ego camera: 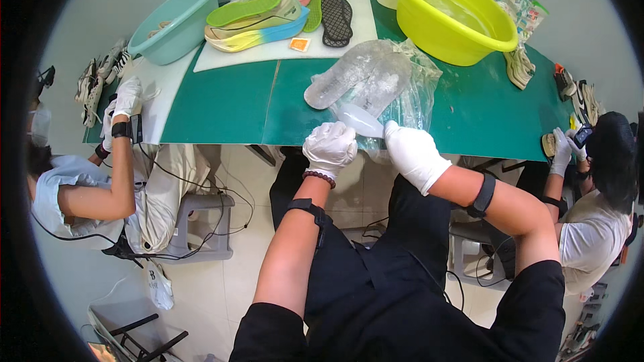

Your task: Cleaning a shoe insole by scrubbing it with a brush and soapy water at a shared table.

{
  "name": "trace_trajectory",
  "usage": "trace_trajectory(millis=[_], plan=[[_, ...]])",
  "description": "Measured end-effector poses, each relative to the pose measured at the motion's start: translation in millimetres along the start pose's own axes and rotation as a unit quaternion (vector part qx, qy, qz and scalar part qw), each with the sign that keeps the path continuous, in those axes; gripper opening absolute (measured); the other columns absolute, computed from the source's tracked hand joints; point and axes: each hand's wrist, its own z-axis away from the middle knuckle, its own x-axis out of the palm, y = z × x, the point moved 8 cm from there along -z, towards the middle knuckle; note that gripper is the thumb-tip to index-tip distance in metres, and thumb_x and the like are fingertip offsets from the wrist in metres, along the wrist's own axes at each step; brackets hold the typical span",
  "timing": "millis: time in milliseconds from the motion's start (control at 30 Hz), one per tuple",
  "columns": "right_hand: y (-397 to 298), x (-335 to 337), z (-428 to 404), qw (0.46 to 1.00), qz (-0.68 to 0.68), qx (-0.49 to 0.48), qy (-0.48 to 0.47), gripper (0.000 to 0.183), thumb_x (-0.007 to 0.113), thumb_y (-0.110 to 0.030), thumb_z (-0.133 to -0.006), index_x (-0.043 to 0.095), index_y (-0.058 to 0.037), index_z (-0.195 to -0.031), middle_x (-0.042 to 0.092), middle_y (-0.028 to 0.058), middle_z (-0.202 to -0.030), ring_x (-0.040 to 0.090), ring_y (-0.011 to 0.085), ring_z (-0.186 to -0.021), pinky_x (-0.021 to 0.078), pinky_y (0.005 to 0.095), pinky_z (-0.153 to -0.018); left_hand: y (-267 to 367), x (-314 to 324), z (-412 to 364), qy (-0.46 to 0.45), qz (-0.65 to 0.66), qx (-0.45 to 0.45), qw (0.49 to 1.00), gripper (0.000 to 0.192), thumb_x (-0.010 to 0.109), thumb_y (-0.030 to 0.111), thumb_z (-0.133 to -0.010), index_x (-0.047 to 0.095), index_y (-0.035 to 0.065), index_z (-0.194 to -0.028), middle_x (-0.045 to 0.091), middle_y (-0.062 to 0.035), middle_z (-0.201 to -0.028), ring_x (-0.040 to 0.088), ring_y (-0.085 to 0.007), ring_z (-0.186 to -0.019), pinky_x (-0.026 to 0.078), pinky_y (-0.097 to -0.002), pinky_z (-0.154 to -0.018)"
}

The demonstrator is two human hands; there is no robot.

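My left hand [330, 147], in a white glove, is curled into a fist at the table's front edge; whether it grips something is hidden. My gloved right hand [410, 153] is closed round the narrow end of a translucent white plastic piece [360, 120], whose wide end points left and away from me. Just beyond it, two grey translucent shoe soles [347, 73] with white powdery patches lie overlapping on a crumpled clear plastic bag [420, 90]. The bag reaches over the front edge between my hands.
Along the back stand a blue basin [176, 25], stacked insoles and shoe parts [256, 22], dark patterned insoles [336, 17] and a yellow-green basin [453, 20] holding water. Gloved co-workers sit left [80, 196] and right [593, 241] at the green table [221, 100].
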Motion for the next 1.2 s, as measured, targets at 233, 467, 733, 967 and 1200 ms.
trace_trajectory(millis=[233,467,733,967,1200], plan=[[51.9,-13.0,-30.0,0.996,0.044,0.012,0.076,0.011,0.056,-0.009,-0.084,0.064,-0.0014,-0.088,0.069,0.021,-0.076,0.07,0.0362,-0.069,0.0569,0.0424,-0.063,1.4,-10.0,-6.3,0.082,0.079,-0.009,0.993,0.014,0.067,0.017,-0.065,0.069,0.0227,-0.077,0.059,0.0013,-0.071,0.06,-0.0213,-0.066,0.048,-0.0375,-0.057],[81.8,-29.7,-53.6,0.988,0.072,0.026,0.134,0.012,0.059,-0.009,-0.081,0.07,-0.0049,-0.077,0.069,0.0198,-0.074,0.07,0.0343,-0.07,0.0568,0.0426,-0.064,3.4,-7.9,-7.7,0.064,0.035,-0.008,0.997,0.014,0.068,0.018,-0.065,0.069,0.0224,-0.078,0.058,0.0018,-0.072,0.059,-0.0207,-0.065,0.048,-0.0377,-0.055],[71.9,-9.4,-39.1,0.993,0.046,-0.001,0.106,0.014,0.053,-0.006,-0.085,0.066,-0.0039,-0.081,0.068,0.0195,-0.074,0.07,0.0345,-0.07,0.0565,0.0439,-0.063,8.4,-6.7,-3.2,0.073,0.052,-0.002,0.996,0.015,0.069,0.016,-0.066,0.069,0.0243,-0.078,0.056,0.0008,-0.074,0.057,-0.0221,-0.063,0.048,-0.0383,-0.053],[19.4,-7.5,-12.8,0.997,0.031,-0.028,0.072,0.007,0.055,-0.005,-0.083,0.061,-0.0019,-0.086,0.068,0.0197,-0.074,0.07,0.0351,-0.069,0.0563,0.0433,-0.063,-1.5,-6.3,1.7,0.066,0.044,-0.024,0.997,0.016,0.068,0.011,-0.065,0.07,0.0212,-0.078,0.061,0.001,-0.08,0.059,-0.0233,-0.068,0.047,-0.039,-0.055],[4.5,2.5,-3.0,0.998,0.01,-0.029,0.061,0.009,0.056,-0.011,-0.085,0.06,-0.0026,-0.083,0.066,0.0189,-0.072,0.069,0.0358,-0.069,0.0551,0.0445,-0.062,-2.4,0.3,1.8,0.062,0.058,-0.01,0.996,0.009,0.07,0.02,-0.068,0.064,0.0198,-0.074,0.057,0.0008,-0.08,0.057,-0.0237,-0.065,0.047,-0.04,-0.053]])
